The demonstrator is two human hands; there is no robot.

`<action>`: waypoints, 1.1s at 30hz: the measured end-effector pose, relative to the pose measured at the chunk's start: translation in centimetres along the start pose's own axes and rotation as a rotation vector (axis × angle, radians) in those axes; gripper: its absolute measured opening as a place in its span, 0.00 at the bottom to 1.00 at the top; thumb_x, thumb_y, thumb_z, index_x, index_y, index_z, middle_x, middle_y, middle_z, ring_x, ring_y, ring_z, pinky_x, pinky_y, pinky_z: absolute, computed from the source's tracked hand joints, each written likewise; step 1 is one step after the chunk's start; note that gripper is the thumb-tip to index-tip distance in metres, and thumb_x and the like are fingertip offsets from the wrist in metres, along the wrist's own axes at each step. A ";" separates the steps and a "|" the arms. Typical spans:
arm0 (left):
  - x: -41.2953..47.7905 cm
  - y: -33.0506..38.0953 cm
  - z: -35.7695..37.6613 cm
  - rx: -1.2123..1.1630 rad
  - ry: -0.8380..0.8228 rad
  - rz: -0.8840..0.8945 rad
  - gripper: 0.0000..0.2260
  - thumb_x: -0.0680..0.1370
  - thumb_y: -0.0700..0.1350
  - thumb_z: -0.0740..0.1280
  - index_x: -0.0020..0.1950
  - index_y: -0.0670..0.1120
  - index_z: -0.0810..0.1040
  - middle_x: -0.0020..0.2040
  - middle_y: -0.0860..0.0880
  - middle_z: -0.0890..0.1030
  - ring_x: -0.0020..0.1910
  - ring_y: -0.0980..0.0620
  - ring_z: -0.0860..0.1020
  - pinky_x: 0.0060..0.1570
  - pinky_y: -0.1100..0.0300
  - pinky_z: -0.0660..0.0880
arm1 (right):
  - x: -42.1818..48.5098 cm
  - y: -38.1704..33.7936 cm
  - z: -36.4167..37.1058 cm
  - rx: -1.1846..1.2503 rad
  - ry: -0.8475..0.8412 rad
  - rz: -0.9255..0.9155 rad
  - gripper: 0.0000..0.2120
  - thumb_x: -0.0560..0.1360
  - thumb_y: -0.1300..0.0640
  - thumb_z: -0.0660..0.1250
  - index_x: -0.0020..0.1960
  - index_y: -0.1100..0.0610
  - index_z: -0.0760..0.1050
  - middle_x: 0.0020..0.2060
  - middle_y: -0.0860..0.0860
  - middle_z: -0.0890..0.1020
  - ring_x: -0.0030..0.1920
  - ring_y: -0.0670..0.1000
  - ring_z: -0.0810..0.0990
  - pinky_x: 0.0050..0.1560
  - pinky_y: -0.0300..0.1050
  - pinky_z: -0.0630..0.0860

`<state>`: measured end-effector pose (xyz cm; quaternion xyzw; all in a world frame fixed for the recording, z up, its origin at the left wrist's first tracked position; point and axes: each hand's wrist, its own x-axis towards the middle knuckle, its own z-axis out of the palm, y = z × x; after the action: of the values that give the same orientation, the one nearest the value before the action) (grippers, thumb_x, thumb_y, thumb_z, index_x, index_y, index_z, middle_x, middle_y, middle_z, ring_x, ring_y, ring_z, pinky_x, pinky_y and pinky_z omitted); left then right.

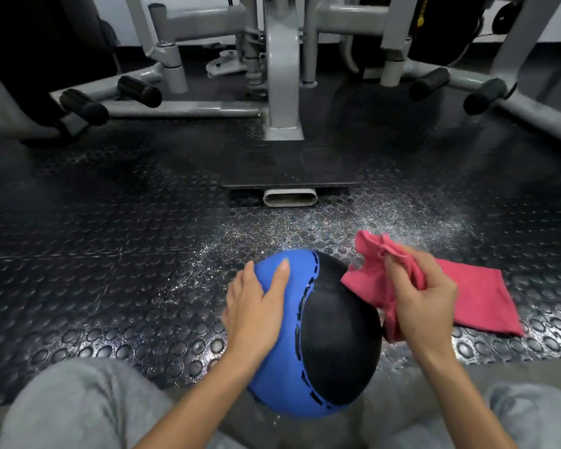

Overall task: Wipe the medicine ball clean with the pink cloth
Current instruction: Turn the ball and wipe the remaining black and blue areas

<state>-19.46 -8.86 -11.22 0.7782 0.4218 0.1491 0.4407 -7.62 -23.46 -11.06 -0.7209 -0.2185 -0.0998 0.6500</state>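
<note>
A blue and black medicine ball sits on the studded floor between my knees. My left hand lies flat against its blue left side, fingers straight. My right hand grips a bunched part of the pink cloth at the ball's upper right edge. The rest of the cloth trails to the right and lies on the floor.
Black studded rubber mat covers the floor, with wet spray droplets beyond the ball. A grey gym machine frame with a black footplate stands ahead. My grey trouser legs fill the bottom.
</note>
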 end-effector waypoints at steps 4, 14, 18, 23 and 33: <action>-0.2 -1.0 0.2 0.088 0.111 0.013 0.27 0.78 0.60 0.56 0.74 0.48 0.62 0.74 0.50 0.63 0.73 0.50 0.60 0.71 0.52 0.57 | 1.9 -0.9 0.3 0.067 -0.008 0.093 0.11 0.74 0.60 0.67 0.53 0.47 0.79 0.34 0.43 0.76 0.34 0.38 0.70 0.38 0.34 0.68; 0.2 1.8 1.8 0.425 -0.027 0.276 0.43 0.63 0.69 0.37 0.72 0.51 0.63 0.72 0.53 0.66 0.71 0.50 0.62 0.69 0.50 0.60 | 2.0 -0.1 1.2 -0.258 -0.341 0.185 0.12 0.70 0.51 0.70 0.39 0.32 0.78 0.39 0.37 0.83 0.42 0.41 0.80 0.48 0.44 0.76; 1.3 2.8 2.3 0.488 -0.212 0.458 0.39 0.69 0.70 0.45 0.74 0.51 0.61 0.74 0.54 0.63 0.73 0.52 0.58 0.71 0.52 0.55 | 1.9 0.4 -1.6 -0.250 -0.309 0.241 0.07 0.70 0.53 0.70 0.39 0.40 0.81 0.38 0.41 0.84 0.41 0.39 0.79 0.51 0.49 0.77; 4.8 4.6 1.6 0.414 -0.547 0.639 0.37 0.66 0.70 0.63 0.71 0.54 0.67 0.72 0.56 0.67 0.72 0.55 0.61 0.70 0.59 0.54 | 2.6 -0.2 -2.8 -0.160 -0.089 0.157 0.06 0.70 0.53 0.71 0.39 0.41 0.80 0.33 0.40 0.82 0.36 0.40 0.78 0.44 0.44 0.75; 10.6 3.4 -5.7 0.496 -0.478 0.389 0.32 0.70 0.54 0.74 0.71 0.53 0.67 0.75 0.50 0.62 0.73 0.53 0.62 0.70 0.60 0.58 | 2.2 1.3 -3.4 -0.069 0.044 0.160 0.12 0.73 0.56 0.69 0.37 0.38 0.79 0.26 0.45 0.77 0.27 0.42 0.72 0.34 0.42 0.71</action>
<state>-14.76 1.82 -6.71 0.9392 0.1755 -0.0621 0.2885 -4.62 -26.50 -10.79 -0.7557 -0.1426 -0.0708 0.6352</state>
